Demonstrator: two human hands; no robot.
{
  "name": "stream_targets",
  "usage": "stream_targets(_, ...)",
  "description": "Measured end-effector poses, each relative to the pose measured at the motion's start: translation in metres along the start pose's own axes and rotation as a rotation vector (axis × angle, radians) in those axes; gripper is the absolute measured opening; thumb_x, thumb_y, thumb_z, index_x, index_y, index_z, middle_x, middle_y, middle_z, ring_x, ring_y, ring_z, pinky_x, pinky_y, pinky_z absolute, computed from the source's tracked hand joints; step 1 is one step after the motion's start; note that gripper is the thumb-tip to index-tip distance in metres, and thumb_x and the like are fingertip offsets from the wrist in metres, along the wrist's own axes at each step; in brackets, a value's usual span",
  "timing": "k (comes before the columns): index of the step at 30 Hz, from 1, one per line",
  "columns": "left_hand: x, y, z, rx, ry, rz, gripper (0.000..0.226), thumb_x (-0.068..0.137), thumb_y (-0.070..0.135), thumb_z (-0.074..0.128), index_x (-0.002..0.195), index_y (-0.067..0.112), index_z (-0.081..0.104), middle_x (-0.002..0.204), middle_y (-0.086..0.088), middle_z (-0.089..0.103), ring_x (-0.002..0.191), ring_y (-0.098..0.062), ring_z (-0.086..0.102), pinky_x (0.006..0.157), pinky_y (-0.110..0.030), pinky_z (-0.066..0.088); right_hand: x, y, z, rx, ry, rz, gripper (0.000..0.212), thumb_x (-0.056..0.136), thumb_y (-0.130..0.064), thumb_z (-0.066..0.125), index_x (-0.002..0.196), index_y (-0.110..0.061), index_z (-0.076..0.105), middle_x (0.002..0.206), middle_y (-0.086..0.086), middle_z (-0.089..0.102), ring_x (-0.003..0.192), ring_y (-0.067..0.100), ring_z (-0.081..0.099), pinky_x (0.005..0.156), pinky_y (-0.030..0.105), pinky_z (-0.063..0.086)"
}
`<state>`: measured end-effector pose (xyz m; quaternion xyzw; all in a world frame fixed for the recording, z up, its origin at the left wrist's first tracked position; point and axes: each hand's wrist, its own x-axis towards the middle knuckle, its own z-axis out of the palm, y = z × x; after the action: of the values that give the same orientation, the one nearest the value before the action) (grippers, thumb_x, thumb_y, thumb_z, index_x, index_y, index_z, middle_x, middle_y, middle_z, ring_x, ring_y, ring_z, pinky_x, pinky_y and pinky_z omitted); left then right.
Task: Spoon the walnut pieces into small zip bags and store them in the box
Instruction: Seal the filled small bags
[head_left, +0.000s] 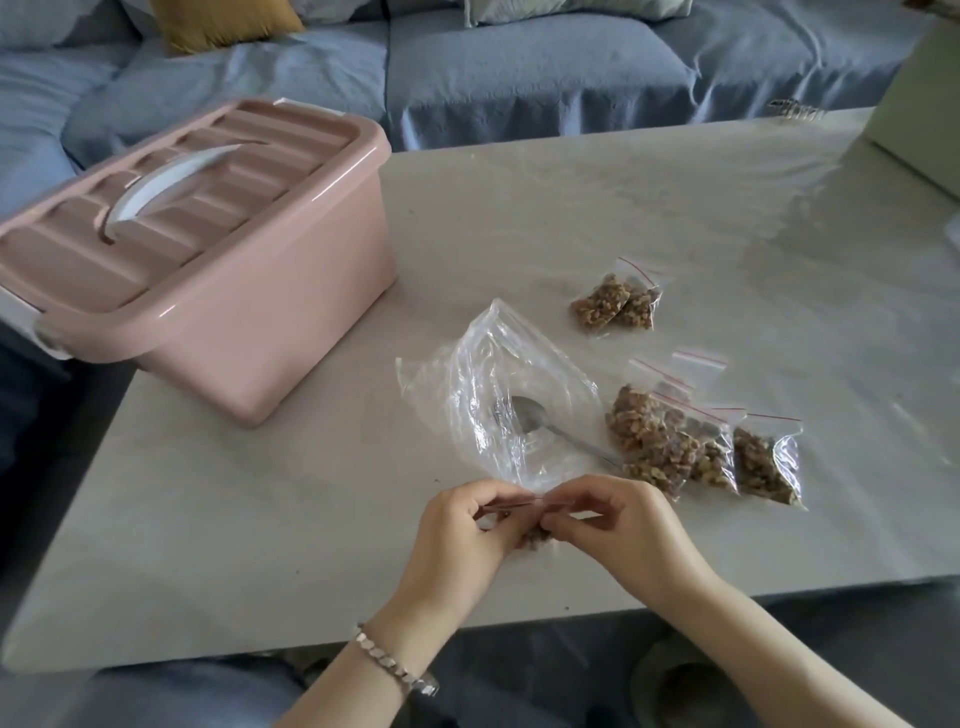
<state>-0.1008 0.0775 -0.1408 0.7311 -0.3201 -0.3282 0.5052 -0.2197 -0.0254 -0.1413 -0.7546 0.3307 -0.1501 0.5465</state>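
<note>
Closest to the lens, the left hand (467, 525) and the right hand (626, 525) meet over the near part of the bench (260, 519). Each pinches one end of the red-lined mouth of a small zip bag (514, 501), with walnut pieces (535, 540) showing just below the fingers. The mouth's long axis runs left to right between the two hands, so closing it looks like a matter of pressing along that line. A bracelet (395, 662) circles the left wrist.

Far left, the pink box (234, 322) sits with its lid (171, 208) on, well apart from the hands, up and to their left. The left hand is the nearer one, and the lid would have to come off before anything is stored. Just beyond the hands lies a crumpled big clear bag (493, 364) that looks almost empty. The spoon (524, 415) rests with its bowl inside it. To the right is a cluster of filled bags (701, 447), and farther back a pair of filled bags (615, 304).
</note>
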Motion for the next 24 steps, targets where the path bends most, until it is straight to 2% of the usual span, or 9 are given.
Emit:
stream_targets(4, -0.0012, 0.0029, -0.0019, -0.100, -0.039, -0.034, 0.025, 0.079, 0.001, 0.069, 0.071, 0.024, 0.073, 0.071, 0.004, 0.074, 0.068, -0.009, 0.069, 0.063, -0.018, 0.053, 0.0007, 0.0029, -0.0022, 0.062, 0.003, 0.021, 0.002, 0.074, -0.015, 0.075, 0.075, -0.016, 0.074, 0.072, -0.006, 0.073, 0.067, 0.009, 0.068, 0.069, 0.024, 0.054)
stream_targets(9, 0.0007, 0.0045, -0.0023, -0.114, -0.068, -0.031, 0.018, 0.078, 0.000, 0.069, 0.073, 0.018, 0.073, 0.069, 0.003, 0.073, 0.065, -0.007, 0.068, 0.061, -0.013, 0.050, -0.0006, 0.0073, -0.0033, 0.062, 0.035, 0.037, 0.004, 0.073, -0.015, 0.075, 0.071, -0.019, 0.073, 0.071, -0.005, 0.073, 0.068, 0.011, 0.068, 0.070, 0.026, 0.055)
stream_targets(12, 0.0014, 0.0034, -0.0013, -0.137, -0.056, -0.046, 0.018, 0.076, 0.000, 0.070, 0.072, 0.017, 0.074, 0.070, -0.001, 0.074, 0.065, -0.011, 0.069, 0.062, -0.016, 0.053, -0.0004, 0.0074, -0.0035, 0.046, 0.047, 0.021, 0.013, 0.073, -0.013, 0.075, 0.067, -0.024, 0.071, 0.070, -0.007, 0.072, 0.066, 0.009, 0.067, 0.068, 0.023, 0.054)
stream_targets(19, 0.0002, 0.0061, -0.0004, -0.147, -0.032, -0.062, 0.026, 0.074, -0.002, 0.072, 0.065, 0.023, 0.075, 0.067, -0.001, 0.073, 0.062, -0.013, 0.070, 0.060, -0.018, 0.053, -0.0010, 0.0070, -0.0011, 0.029, 0.078, -0.046, 0.018, 0.071, -0.010, 0.077, 0.064, -0.026, 0.071, 0.066, -0.011, 0.071, 0.062, 0.003, 0.065, 0.062, 0.012, 0.049)
stream_targets(22, 0.0004, 0.0062, -0.0007, -0.049, -0.032, -0.034, 0.018, 0.076, 0.005, 0.073, 0.071, 0.023, 0.076, 0.068, 0.004, 0.073, 0.065, -0.010, 0.069, 0.065, -0.022, 0.054, -0.0010, 0.0080, -0.0019, 0.004, 0.102, -0.078, 0.011, 0.072, -0.008, 0.077, 0.068, -0.018, 0.074, 0.064, -0.008, 0.070, 0.060, 0.001, 0.064, 0.060, 0.011, 0.047)
stream_targets(24, 0.0007, 0.0096, -0.0017, 0.024, -0.076, 0.016, 0.014, 0.077, 0.009, 0.073, 0.076, 0.023, 0.075, 0.069, 0.013, 0.072, 0.065, -0.001, 0.066, 0.066, -0.016, 0.049, 0.0000, 0.0073, -0.0033, -0.039, 0.100, -0.123, 0.008, 0.072, -0.005, 0.076, 0.071, -0.013, 0.075, 0.063, -0.011, 0.068, 0.061, 0.000, 0.063, 0.060, 0.008, 0.045)
